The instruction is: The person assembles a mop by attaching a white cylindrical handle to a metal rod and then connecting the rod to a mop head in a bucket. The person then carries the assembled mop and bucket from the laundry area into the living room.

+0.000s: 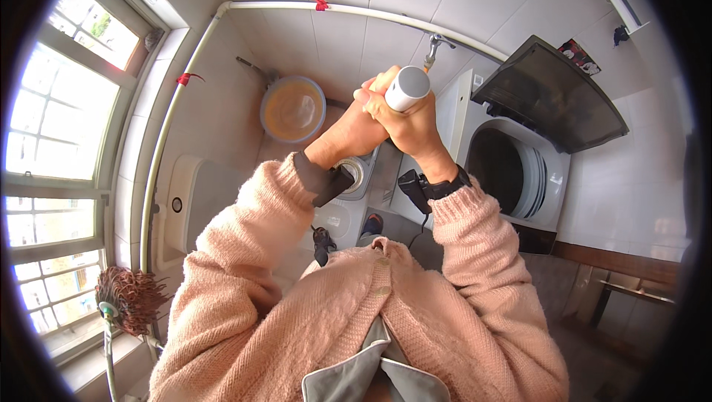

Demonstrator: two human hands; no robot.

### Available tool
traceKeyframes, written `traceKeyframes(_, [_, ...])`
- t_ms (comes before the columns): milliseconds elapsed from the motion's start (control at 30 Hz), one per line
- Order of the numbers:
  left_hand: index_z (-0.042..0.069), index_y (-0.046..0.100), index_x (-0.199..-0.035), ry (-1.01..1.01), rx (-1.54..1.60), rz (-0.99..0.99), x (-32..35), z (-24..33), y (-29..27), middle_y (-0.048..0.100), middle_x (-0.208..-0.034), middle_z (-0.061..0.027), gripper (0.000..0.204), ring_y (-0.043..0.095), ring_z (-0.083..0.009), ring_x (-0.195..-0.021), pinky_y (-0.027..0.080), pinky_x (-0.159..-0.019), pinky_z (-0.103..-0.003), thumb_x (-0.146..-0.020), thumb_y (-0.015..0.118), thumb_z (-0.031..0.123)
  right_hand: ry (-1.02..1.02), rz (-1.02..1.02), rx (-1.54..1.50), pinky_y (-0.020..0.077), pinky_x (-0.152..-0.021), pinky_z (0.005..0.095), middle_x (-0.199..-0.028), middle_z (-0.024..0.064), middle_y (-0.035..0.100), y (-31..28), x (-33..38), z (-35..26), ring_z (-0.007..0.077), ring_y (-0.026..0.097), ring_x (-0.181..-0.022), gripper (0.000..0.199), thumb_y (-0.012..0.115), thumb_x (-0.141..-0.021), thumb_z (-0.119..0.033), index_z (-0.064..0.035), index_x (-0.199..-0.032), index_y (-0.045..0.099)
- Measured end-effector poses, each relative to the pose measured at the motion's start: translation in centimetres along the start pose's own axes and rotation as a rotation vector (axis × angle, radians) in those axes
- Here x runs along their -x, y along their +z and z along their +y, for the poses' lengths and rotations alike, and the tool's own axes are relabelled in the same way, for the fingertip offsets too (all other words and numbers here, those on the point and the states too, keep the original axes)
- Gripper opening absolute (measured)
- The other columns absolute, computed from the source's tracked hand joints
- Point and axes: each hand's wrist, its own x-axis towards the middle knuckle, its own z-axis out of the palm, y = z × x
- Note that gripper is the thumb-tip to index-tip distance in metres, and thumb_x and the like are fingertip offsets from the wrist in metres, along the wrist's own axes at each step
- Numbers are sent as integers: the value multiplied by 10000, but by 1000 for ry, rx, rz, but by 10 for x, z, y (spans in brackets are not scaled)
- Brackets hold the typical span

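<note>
Filling the lower half of the frame comes a pink knitted cardigan (348,313), both sleeves rising toward the centre, each wrist wearing a dark strap with a small black device. Up at centre frame the two hands meet: the right hand (411,124) is wrapped tight around a light grey cylinder (407,87), fingers curled fully over its body, the round flat end of the cylinder facing up at us just above centre. The left hand (354,129) presses in from the left, its fingers closed against the same cylinder and overlapping the right hand's fingers, so both grip it together. Beneath the hands, a white appliance top with a round silver-rimmed fitting (354,172) peeks out between the wrists. Right of centre sits a white top-loading washing machine (519,172), its dark lid (549,94) tipped up and the drum open and dark inside. Further out, upper centre-left, a blue-rimmed basin (292,109) rests against the tiled wall. A tap (434,47) juts from the tiles just behind the cylinder. Far left, bright windows (59,127); lower left, a brown shaggy mop head (132,297).
</note>
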Motion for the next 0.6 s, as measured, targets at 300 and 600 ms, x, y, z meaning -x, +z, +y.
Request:
traceKeyframes(300, [29,537,-1024,-301,70,-78,37,-101,26,577,-1006,-99,185,547,-220,-936,475,-848,-368,-864,629,40,177,10,185,494,-700,315,-704,14,599,0,29,85,118,565,-735,231,755,-848,-139,-42,-778,558])
traceKeyframes(600, [67,573,-1150,-400,-108,-186,69,-110,18,635,-1111,-87,273,597,-218,-1050,485,-926,-359,-886,645,74,250,-169,309,503,-715,309,-785,86,664,10,50,85,157,595,-738,226,756,-837,-185,-20,-832,602])
